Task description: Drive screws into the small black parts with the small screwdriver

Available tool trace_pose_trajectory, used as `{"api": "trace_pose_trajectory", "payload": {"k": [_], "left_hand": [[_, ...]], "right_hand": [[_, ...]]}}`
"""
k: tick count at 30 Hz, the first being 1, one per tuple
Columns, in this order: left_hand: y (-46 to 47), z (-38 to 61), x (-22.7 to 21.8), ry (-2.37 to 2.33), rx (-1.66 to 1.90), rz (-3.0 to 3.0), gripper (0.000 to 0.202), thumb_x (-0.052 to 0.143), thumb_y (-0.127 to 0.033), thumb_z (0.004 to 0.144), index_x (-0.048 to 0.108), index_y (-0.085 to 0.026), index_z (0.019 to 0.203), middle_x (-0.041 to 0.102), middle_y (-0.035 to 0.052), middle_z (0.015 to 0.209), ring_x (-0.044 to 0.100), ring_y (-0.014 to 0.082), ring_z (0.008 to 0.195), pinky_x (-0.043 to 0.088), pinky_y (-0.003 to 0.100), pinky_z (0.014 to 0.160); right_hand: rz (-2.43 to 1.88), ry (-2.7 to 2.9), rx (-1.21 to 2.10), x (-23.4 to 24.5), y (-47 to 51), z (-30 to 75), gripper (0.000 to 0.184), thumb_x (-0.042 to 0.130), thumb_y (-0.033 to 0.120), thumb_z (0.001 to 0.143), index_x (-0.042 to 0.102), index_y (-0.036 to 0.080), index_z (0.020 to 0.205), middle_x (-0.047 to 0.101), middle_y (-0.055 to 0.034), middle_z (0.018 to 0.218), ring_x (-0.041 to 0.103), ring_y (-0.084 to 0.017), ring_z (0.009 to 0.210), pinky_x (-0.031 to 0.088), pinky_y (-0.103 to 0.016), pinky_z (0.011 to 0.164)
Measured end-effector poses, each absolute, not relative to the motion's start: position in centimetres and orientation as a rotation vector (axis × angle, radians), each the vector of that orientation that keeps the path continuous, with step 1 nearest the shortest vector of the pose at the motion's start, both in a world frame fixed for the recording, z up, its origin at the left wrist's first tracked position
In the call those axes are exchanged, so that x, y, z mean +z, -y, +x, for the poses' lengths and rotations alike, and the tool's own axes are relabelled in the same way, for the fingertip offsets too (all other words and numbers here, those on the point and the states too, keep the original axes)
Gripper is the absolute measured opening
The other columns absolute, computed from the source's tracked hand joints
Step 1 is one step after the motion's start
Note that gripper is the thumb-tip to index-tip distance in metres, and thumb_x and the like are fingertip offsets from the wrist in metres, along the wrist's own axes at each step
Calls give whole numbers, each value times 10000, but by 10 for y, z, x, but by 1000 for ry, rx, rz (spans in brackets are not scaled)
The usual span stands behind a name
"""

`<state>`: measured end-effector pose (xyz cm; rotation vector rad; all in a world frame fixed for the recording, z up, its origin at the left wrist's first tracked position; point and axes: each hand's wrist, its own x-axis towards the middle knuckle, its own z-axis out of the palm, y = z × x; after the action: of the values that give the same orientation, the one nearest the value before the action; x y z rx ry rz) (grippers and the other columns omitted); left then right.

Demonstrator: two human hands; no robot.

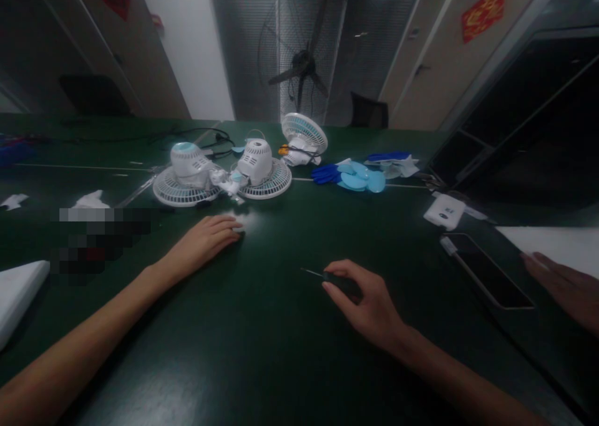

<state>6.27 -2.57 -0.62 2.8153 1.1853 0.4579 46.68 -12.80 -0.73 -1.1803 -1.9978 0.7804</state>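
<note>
My right hand (365, 295) grips a small screwdriver (344, 284) by its dark handle, its thin shaft pointing left just above the green table (262, 326). Palm down, my left hand (210, 236) lies on the table with fingers stretched out. A pale patch shows at its fingertips; I cannot tell whether it is an object or glare. Beyond that hand are two small white fans, a left fan (185, 170) and a middle fan (257, 167), both resting on their grilles. A third small fan (304, 136) stands tilted behind them.
Light-blue fan blades (360, 178) lie beside blue gloves (325, 173). On the right are a white packet (444, 211), a phone (489, 270) with a cable, and another person's hand (564, 282). A white slab (21, 295) is at left. A large fan (302, 61) stands behind the table.
</note>
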Motion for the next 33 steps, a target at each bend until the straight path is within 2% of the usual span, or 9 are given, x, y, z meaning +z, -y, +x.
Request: {"api": "trace_pose_trajectory", "payload": {"k": [3,7,9,15,19,22,28,33], "left_hand": [[29,66,-7,-1217,517,2762,247,551,-321,1052,730,-221,1191,707,90,1390,605,298,1342,472,518,1114],[33,62,-4,-1527,853,2375,299,602,-441,1015,713,-197,1148,791,96,1122,743,273,1014,588,410,889],[33,55,-2,-1639,986,2208,346,605,-492,1011,717,-191,1138,798,91,1052,754,264,941,592,386,851],[27,41,-7,-1762,1074,2082,432,624,-582,971,752,-207,1144,798,89,1145,757,294,1036,586,404,935],[26,42,-14,-1808,1031,2100,460,569,-574,1001,732,-198,1209,789,107,1180,753,300,1036,590,419,917],[29,45,-17,-1775,956,2261,417,530,-521,1031,726,-209,1228,780,113,1191,738,298,1037,591,430,896],[33,50,-21,-1370,530,2855,345,479,-301,1066,754,-201,1250,774,145,1243,705,317,1167,543,498,1012],[35,51,-24,-1363,513,2937,358,441,-236,1082,726,-180,1291,751,158,1309,687,323,1255,504,524,1070]], "right_hand": [[-1192,1996,764,-9,128,467,162,628,309,1026,663,231,1163,720,-44,1015,708,-182,840,581,-280,670],[-1213,2002,726,-11,128,467,150,638,313,1020,665,230,1143,717,-40,995,700,-178,809,567,-281,658],[-1209,2007,735,-10,128,467,157,632,318,1025,666,229,1149,716,-38,988,702,-177,810,569,-276,655],[-1199,2015,763,-9,127,469,170,627,324,1033,670,229,1168,719,-45,1005,707,-180,827,586,-281,675],[-1195,2014,775,-11,126,469,165,624,323,1041,667,235,1173,719,-43,1026,711,-183,856,592,-294,702],[-1183,2020,776,-12,127,469,179,622,331,1043,666,236,1188,725,-48,1053,718,-192,890,600,-303,727],[-1186,2028,755,-9,127,468,167,615,321,1037,669,228,1164,726,-49,1013,716,-187,850,591,-288,687],[-1185,2031,753,-9,126,468,172,618,324,1036,668,231,1171,724,-45,1010,712,-180,831,586,-278,666]]}}
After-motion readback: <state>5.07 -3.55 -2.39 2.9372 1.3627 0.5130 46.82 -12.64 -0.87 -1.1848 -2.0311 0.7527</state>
